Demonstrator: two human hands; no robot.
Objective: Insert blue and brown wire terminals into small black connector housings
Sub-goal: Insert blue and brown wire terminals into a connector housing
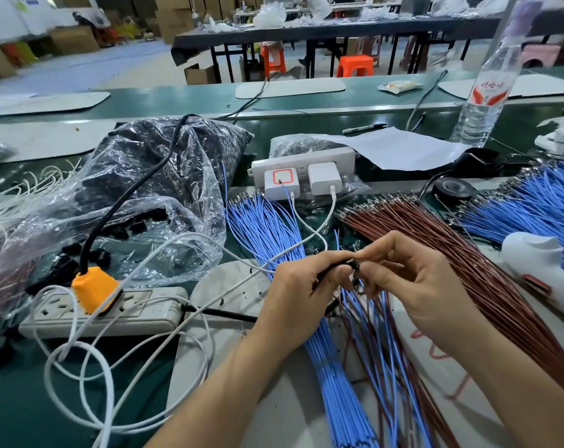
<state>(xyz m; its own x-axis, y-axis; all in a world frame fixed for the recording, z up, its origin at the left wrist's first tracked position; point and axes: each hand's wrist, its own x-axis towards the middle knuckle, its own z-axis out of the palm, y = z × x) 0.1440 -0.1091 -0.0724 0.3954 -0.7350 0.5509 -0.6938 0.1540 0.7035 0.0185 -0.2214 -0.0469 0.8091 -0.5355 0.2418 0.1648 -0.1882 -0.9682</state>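
Between the fingertips, above the desk [15, 399], sits the small black housing [350, 266]. The left hand [301, 279] has its grip closed on it, thumb and fingers pinching, while the right hand [413, 270] pinches what is probably a wire end against it; the terminal itself is hidden. The housing seems to lie lengthwise left to right, its open end towards the right hand. A terminal turned wrongly or pushed askew may bend, fail to latch, or enter the wrong slot. Beyond lie the blue bundle [267, 221] and brown bundle [419, 227]; the white cable [306, 236] crossing them could snag.
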